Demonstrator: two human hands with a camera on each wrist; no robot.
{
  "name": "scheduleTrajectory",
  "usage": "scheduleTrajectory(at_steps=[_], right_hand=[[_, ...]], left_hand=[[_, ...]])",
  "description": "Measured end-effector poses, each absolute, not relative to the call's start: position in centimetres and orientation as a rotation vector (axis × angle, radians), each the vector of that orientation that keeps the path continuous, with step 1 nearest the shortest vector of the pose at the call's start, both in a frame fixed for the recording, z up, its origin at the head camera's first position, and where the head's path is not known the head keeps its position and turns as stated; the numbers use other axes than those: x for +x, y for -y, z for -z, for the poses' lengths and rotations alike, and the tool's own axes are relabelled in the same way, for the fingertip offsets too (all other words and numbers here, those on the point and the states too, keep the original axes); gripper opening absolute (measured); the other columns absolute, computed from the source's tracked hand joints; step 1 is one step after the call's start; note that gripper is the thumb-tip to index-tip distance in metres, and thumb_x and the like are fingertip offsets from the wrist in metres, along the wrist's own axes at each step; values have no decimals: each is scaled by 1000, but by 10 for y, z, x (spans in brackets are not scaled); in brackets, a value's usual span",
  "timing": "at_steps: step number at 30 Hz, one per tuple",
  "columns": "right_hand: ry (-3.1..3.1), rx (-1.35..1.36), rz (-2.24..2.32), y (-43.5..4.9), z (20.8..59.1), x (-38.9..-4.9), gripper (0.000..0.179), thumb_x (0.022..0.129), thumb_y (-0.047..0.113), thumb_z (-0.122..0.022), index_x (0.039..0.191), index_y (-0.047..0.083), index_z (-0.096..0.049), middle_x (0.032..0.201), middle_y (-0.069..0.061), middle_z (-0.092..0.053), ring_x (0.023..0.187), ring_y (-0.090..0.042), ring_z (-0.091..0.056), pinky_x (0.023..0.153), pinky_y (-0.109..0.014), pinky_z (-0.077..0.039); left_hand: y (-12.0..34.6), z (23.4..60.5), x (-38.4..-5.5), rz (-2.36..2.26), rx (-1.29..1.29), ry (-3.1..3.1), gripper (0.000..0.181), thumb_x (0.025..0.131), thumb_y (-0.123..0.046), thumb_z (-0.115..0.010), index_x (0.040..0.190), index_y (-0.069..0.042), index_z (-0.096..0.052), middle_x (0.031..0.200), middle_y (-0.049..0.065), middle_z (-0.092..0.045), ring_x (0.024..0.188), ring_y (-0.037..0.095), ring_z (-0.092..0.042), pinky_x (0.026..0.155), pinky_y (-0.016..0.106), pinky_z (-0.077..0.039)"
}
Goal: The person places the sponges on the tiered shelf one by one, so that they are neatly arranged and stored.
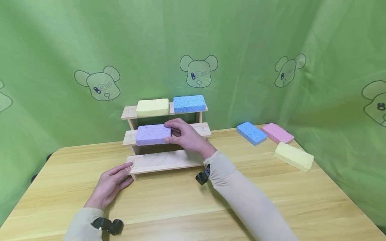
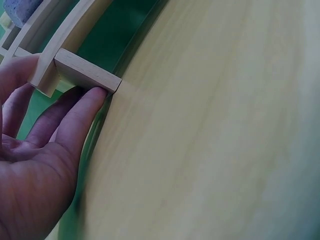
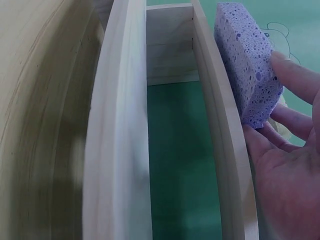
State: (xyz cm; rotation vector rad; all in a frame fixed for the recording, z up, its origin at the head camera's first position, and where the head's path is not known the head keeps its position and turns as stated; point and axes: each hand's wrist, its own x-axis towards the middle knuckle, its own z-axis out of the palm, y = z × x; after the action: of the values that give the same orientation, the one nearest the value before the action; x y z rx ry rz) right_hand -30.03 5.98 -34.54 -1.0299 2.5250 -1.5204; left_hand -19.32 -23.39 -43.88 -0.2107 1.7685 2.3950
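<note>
A purple sponge [image 1: 152, 134] lies at the left part of the middle step of a small wooden three-step rack [image 1: 169, 161]. My right hand [image 1: 188, 135] pinches its right end between thumb and fingers; the right wrist view shows the speckled sponge [image 3: 245, 62] close over the step's board. At the lower left, my left hand [image 1: 114, 182] holds the left end of the bottom step. In the left wrist view the fingers [image 2: 82, 115] press against the rack's end support [image 2: 87, 70]. On the top step sit a yellow sponge [image 1: 152, 107] and a blue sponge [image 1: 189, 103].
On the right of the wooden table [image 1: 187, 204] lie another blue sponge [image 1: 251, 133], a pink sponge [image 1: 277, 133] and another yellow sponge [image 1: 294, 156]. A green curtain [image 1: 241, 40] with mouse-head drawings hangs behind and beside the table.
</note>
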Motion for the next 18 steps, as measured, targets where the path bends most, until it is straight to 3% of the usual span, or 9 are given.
scheduleTrajectory(at_steps=[7, 18], right_hand=[[-2562, -1029, 1461, -55, 344, -302, 58, 86, 20, -77, 136, 2, -54, 136, -8, -48, 124, -22, -48, 110, -24, -36], [-2630, -985, 1327, -55, 342, -302, 60, 89, 25, -74, 141, 4, -51, 147, -7, -42, 132, -24, -42, 115, -30, -31]], left_hand=[[234, 440, -194, -2395, -210, -1765, 18, 94, -4, -64, 106, -15, -73, 144, 17, -40, 108, 19, -63, 100, 39, -50], [234, 440, -193, -2392, -206, -1774, 18, 94, -5, -64, 109, -14, -72, 144, 19, -40, 109, 20, -63, 101, 39, -50]])
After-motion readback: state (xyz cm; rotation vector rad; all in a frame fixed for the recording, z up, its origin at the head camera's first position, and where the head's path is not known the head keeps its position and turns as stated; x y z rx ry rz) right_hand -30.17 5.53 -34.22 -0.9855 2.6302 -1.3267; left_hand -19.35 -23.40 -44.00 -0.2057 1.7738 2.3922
